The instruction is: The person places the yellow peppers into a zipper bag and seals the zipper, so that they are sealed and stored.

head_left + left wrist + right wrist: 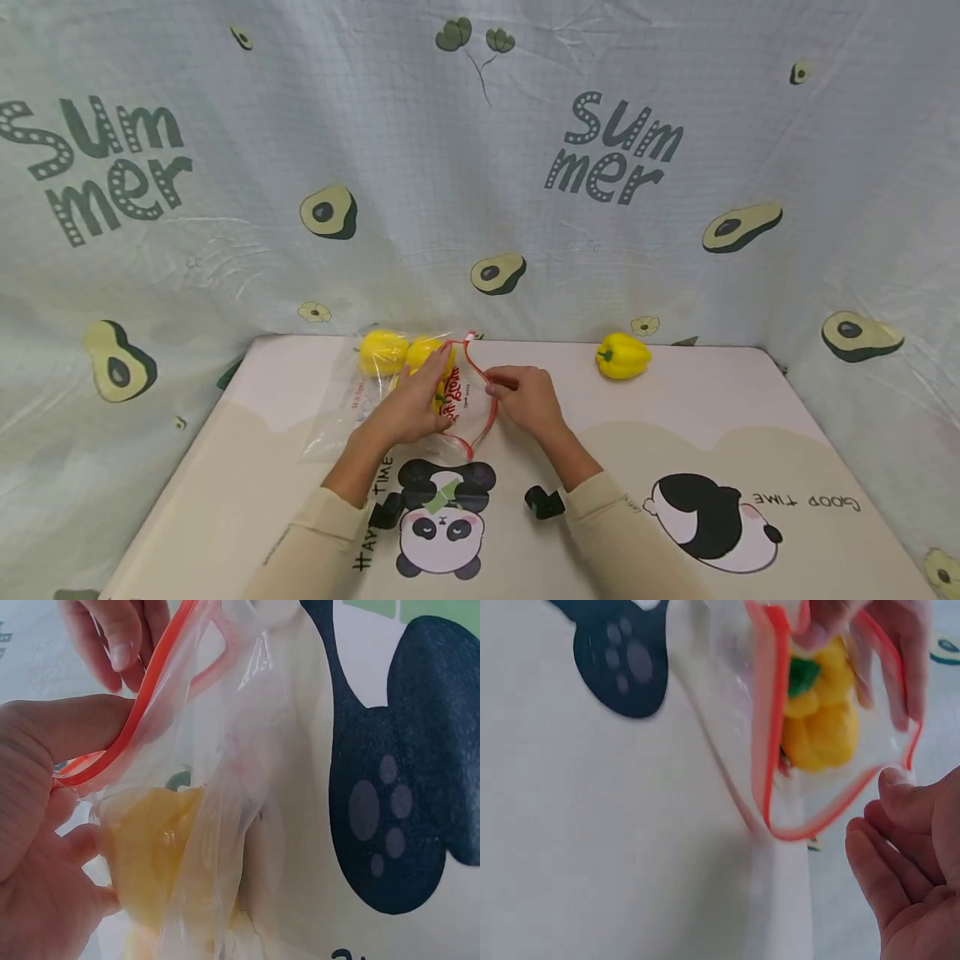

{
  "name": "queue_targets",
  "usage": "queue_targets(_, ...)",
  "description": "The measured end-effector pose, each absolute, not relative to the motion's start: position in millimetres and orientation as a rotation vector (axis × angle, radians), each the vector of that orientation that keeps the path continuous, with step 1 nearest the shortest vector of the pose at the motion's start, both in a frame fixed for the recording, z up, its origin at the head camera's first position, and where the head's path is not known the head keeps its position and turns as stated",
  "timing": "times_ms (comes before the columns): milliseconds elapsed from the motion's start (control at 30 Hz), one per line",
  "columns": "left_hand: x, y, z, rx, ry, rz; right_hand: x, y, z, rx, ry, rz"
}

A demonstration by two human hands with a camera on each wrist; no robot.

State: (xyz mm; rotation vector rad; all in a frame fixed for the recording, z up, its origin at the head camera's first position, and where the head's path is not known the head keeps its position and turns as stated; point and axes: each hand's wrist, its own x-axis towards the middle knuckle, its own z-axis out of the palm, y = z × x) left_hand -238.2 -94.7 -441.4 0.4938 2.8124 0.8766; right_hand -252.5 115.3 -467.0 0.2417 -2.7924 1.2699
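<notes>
Before a backdrop (pixel 420 150) lettered "SUMMER", the tabletop (pixel 750 425), printed "GOOD TIME", bears a clear bag (pixel 322 433) with unreadable red script (pixel 452 390). Spread wide, the left hand (pixel 414 404) lies at its mouth; the right hand (pixel 527 400) has its thumb at the red rim (pixel 492 412), pinching or not I cannot tell. Yellow peppers (pixel 383 353) sit inside, while a loose pepper (pixel 623 357) lies well apart, toward the rear right.

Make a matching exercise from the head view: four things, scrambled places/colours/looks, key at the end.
Things:
1. plastic bag
2. backdrop cloth
3. panda picture
4. pepper on the right

Descriptions:
A. between the two sleeves
B. yellow, lying outside the bag
C. printed with the word "summer"
D. clear, red-edged

Pairs: 1-D, 2-C, 3-A, 4-B
</notes>
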Motion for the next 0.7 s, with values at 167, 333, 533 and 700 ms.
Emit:
queue_targets(167, -238, -93, -442, 0.490, 2.815, 0.867, -254, 132, -462, 0.187, -2.765, 1.300)
queue_targets(333, -239, -95, -442, 0.489, 2.815, 0.848, -258, 151, -458, 0.142, -2.745, 1.322)
queue_targets(533, -238, -96, -441, 0.476, 2.819, 0.845, -264, 175, -454, 0.097, -2.740, 1.313)
queue_targets(700, -238, -95, -442, 0.495, 2.823, 0.847, -266, 198, -449, 0.053, -2.713, 1.315)
